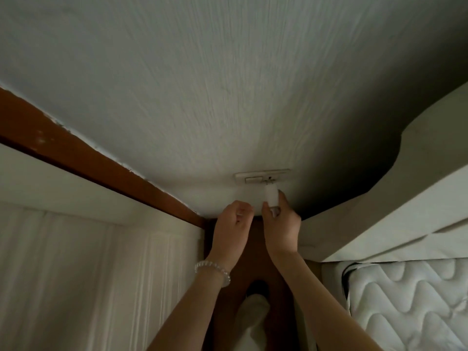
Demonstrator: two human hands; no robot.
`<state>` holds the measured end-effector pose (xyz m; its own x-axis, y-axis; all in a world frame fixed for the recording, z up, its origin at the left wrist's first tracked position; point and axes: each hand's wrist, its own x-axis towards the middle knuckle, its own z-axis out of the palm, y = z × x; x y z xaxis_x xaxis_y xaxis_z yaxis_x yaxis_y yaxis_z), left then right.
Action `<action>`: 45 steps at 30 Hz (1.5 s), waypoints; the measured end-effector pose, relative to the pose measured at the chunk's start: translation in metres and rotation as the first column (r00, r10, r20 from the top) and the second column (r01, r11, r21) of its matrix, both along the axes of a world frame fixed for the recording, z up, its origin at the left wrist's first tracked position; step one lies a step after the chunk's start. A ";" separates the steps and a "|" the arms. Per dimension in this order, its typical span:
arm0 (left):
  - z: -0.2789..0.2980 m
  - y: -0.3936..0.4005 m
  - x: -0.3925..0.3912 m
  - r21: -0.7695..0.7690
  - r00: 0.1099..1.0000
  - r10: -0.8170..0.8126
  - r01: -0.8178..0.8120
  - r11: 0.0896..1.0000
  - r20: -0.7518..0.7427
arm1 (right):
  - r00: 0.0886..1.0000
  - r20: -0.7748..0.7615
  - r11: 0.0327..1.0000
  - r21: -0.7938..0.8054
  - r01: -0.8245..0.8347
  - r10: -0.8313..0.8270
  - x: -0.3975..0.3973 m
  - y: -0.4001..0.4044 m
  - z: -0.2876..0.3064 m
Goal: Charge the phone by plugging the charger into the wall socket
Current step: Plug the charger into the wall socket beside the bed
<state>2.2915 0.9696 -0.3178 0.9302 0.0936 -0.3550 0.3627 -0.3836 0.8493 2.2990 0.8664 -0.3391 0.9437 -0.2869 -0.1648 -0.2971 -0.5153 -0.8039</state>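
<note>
A white wall socket (253,176) sits low on the pale textured wall. A white charger (270,195) is held upright just below the socket, its metal prongs touching the socket's right-hand part. My right hand (281,226) grips the charger from below with thumb and fingers. To the left of it, my left hand (234,224) is loosely curled against the wall, a bead bracelet on its wrist. Whether it pinches a thin cable I cannot tell. No phone is in view.
A brown wooden frame (101,160) runs diagonally at the left, with a pale curtain (76,274) below it. At the right stand a padded headboard (405,198) and a quilted mattress (410,302). A narrow dark floor strip (255,239) lies between them.
</note>
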 end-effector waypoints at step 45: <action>-0.004 0.025 -0.014 0.015 1.000 0.016 -0.016 1.000 0.010 | 0.983 -0.157 0.952 -0.275 -0.131 0.090 0.036 0.006 -0.002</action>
